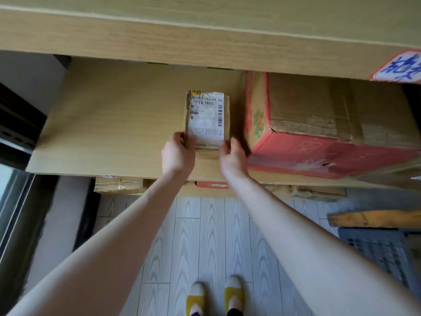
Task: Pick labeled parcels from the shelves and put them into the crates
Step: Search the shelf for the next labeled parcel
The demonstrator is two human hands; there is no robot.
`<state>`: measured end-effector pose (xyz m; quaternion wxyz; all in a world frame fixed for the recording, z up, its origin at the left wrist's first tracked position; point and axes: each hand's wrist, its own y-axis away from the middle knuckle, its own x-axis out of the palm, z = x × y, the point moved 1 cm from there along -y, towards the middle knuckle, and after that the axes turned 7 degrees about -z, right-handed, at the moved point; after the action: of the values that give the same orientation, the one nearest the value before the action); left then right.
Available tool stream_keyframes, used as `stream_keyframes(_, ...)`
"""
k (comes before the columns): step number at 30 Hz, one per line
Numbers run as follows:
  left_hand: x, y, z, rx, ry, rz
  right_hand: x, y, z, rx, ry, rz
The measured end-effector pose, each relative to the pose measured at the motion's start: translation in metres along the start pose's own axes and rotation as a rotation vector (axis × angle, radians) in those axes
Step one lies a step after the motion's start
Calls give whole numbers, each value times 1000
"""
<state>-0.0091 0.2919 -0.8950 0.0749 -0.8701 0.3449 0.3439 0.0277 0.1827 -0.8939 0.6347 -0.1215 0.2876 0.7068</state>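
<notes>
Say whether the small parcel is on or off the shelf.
On: the parcel lies label up on the shelf, left hand and right hand at its near end.

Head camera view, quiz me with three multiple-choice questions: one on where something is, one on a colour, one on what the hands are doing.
1. Where is the big carton relative to the labeled parcel?
A) on top of it
B) right of it, same shelf
C) on the floor

2. The big carton's near face is:
A) blue
B) red
C) black

3. The left hand and right hand:
A) both grip the labeled parcel
B) both hang idle
C) one holds a pen

1 B: both rest on one board.
2 B: that face shows red.
3 A: the hands close on its near corners.
</notes>
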Motion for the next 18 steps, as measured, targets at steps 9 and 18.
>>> stream_keyframes(9,-7,31,-93,301,225,18,-125,52,29,-329,-381,-294)
stream_keyframes(18,35,64,-137,84,293,199,-259,-16,-31,26,430,-415)
